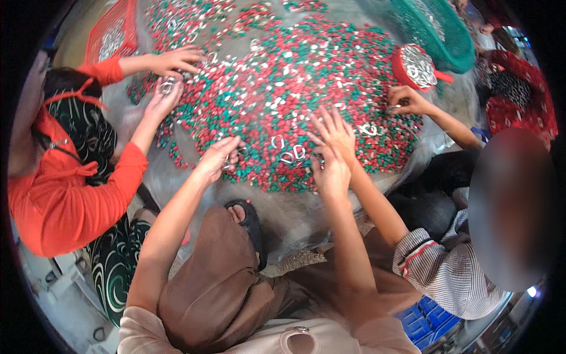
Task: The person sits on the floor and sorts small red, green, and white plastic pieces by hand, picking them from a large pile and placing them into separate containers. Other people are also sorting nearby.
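Note:
A wide pile of small red, green and white pieces (265,100) is spread in front of me. At its near left edge my left hand (217,159) is closed, with a small silvery metal ring (226,163) between the fingers. My right hand (332,172) hovers at the near edge of the pile, fingers bent together; what they hold, if anything, is hidden. Between my hands, several pale metal rings (299,153) lie loose on the pieces. A co-worker's open hand (337,137) reaches over the pile right beside my right hand.
A red colander (401,74) with metal rings stands at the far right, near a green basket (457,53). An orange-red basket (131,35) is at the far left. Clear plastic sheeting (283,221) lies under the pile. At left, a person in orange sleeves (118,189) handles a ring.

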